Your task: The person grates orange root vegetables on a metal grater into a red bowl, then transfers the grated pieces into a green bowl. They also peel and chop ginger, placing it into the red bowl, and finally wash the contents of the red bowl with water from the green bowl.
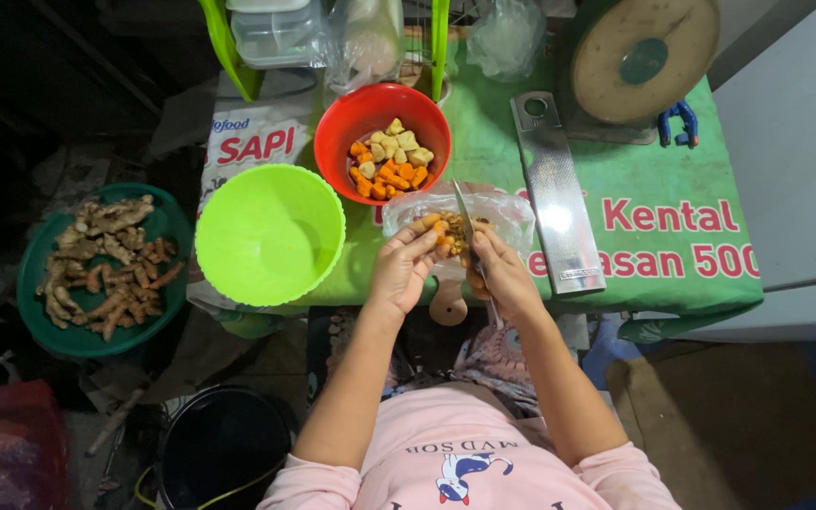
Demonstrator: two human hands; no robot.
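Now root piece — pinched in left-hand fingers.

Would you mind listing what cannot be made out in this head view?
- Root piece: mostly covered by the left hand.
- Knife handle: hidden inside the right hand.
- Wooden board: covered by both hands and a plastic bag.
- Containers: cut off by the top edge.

table: green printed cover | floor: dark, brown mat | left side: dim, unlit | right: pale wall
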